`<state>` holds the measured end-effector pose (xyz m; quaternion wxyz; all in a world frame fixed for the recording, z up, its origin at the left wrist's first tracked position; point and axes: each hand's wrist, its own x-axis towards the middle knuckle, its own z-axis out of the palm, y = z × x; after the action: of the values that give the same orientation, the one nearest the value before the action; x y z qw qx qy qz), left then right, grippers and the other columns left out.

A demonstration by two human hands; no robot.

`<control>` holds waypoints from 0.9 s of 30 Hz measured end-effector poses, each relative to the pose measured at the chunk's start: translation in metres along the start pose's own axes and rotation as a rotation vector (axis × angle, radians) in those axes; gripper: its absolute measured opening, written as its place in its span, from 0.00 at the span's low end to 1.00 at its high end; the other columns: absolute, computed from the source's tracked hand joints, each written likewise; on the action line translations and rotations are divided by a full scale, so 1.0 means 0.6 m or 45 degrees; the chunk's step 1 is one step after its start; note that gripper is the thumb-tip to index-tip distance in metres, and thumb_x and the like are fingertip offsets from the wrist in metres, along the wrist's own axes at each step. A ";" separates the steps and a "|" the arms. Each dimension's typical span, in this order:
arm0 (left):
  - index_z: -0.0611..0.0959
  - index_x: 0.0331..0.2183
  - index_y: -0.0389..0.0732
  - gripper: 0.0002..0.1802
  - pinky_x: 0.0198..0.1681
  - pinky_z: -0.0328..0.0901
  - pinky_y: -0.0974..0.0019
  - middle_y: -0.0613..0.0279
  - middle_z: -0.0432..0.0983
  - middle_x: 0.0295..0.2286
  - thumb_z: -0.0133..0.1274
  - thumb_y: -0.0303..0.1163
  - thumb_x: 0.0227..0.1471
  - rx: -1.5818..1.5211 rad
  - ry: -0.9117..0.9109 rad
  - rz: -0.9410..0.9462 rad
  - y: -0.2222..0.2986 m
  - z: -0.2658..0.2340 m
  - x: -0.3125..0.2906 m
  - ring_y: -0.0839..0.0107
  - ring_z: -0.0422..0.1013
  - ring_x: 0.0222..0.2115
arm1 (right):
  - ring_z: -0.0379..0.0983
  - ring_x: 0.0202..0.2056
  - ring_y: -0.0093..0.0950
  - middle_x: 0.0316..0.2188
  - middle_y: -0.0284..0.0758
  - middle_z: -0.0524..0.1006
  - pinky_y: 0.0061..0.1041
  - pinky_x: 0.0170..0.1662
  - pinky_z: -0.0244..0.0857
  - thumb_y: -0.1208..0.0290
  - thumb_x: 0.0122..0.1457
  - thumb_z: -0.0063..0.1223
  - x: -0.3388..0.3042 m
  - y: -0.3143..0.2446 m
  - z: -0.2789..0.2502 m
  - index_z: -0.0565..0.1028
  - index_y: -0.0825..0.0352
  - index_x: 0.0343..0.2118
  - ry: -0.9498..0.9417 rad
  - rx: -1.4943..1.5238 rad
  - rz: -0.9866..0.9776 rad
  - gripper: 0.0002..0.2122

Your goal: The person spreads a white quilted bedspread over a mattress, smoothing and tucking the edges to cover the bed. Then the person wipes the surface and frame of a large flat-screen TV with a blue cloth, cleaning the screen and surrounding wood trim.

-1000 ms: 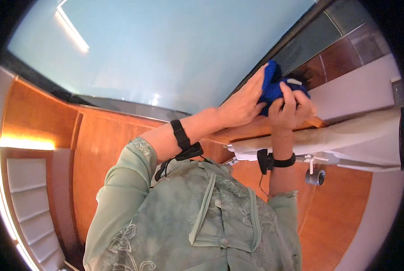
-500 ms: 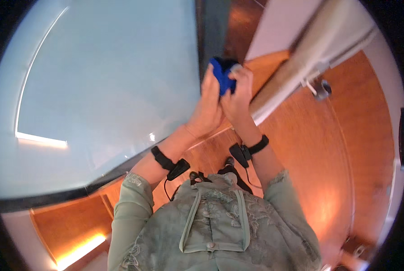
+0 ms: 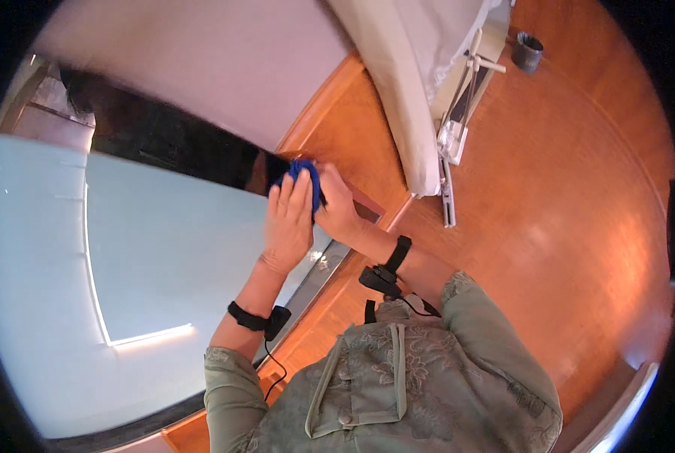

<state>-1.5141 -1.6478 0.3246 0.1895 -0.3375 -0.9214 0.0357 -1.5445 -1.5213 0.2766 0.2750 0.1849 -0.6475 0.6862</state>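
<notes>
A small blue cloth point(image 3: 304, 175) is pinched between both of my hands. My left hand point(image 3: 288, 220) lies flat over it with its fingers stretched upward. From the other side my right hand point(image 3: 339, 214) grips the cloth. The cloth sits against the edge where a pale glassy panel point(image 3: 164, 249) meets a wooden frame point(image 3: 350, 128). Both wrists wear black bands, each with a small black device and a cable. My green patterned shirt point(image 3: 398, 392) fills the bottom of the view.
A white padded mattress or cushion point(image 3: 409, 83) with a white metal frame point(image 3: 458, 128) runs along the upper right. A dark cylinder point(image 3: 528, 51) stands on the glossy wooden floor point(image 3: 564, 226). A dark band point(image 3: 171, 151) borders the pale panel.
The whole view has swung round, so the pale panel now lies on the left and the wooden floor on the right. Both hands have stayed together on the blue cloth.
</notes>
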 end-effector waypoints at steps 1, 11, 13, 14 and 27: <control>0.62 0.56 0.26 0.32 0.61 0.47 0.44 0.44 0.52 0.60 0.46 0.23 0.49 0.034 -0.024 0.030 0.000 -0.031 0.039 0.42 0.50 0.60 | 0.67 0.43 0.46 0.40 0.47 0.69 0.36 0.46 0.63 0.85 0.50 0.46 0.024 -0.006 -0.010 0.68 0.72 0.41 0.062 0.040 -0.013 0.14; 0.62 0.59 0.33 0.31 0.65 0.38 0.61 0.58 0.52 0.62 0.39 0.33 0.54 0.727 -0.462 0.236 0.046 -0.023 0.129 0.64 0.46 0.64 | 0.60 0.52 0.51 0.51 0.52 0.63 0.41 0.55 0.56 0.78 0.52 0.48 -0.017 0.049 -0.033 0.63 0.76 0.52 0.244 -0.179 0.134 0.22; 0.60 0.59 0.33 0.32 0.65 0.38 0.60 0.58 0.52 0.62 0.40 0.33 0.54 0.817 -0.590 0.359 0.045 0.026 0.114 0.65 0.45 0.64 | 0.55 0.57 0.51 0.58 0.53 0.57 0.42 0.60 0.50 0.78 0.51 0.48 -0.067 0.077 -0.047 0.58 0.78 0.57 0.070 -0.311 0.197 0.28; 0.60 0.60 0.33 0.33 0.65 0.38 0.60 0.59 0.51 0.62 0.40 0.33 0.54 0.869 -0.656 0.426 0.048 0.036 0.115 0.65 0.44 0.64 | 0.54 0.57 0.50 0.58 0.53 0.56 0.42 0.61 0.49 0.78 0.51 0.48 -0.084 0.082 -0.050 0.57 0.79 0.57 0.041 -0.347 0.258 0.29; 0.63 0.58 0.33 0.31 0.64 0.41 0.57 0.52 0.53 0.61 0.40 0.35 0.55 1.098 -0.356 0.504 0.048 -0.015 0.268 0.59 0.47 0.63 | 0.46 0.63 0.51 0.61 0.55 0.52 0.45 0.64 0.40 0.70 0.55 0.47 0.052 0.071 -0.019 0.56 0.71 0.61 0.553 -0.518 0.123 0.29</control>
<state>-1.6060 -1.5239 0.3795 0.1758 -0.3890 -0.7575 0.4940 -1.5941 -1.5064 0.2608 0.4054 -0.0560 -0.7057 0.5784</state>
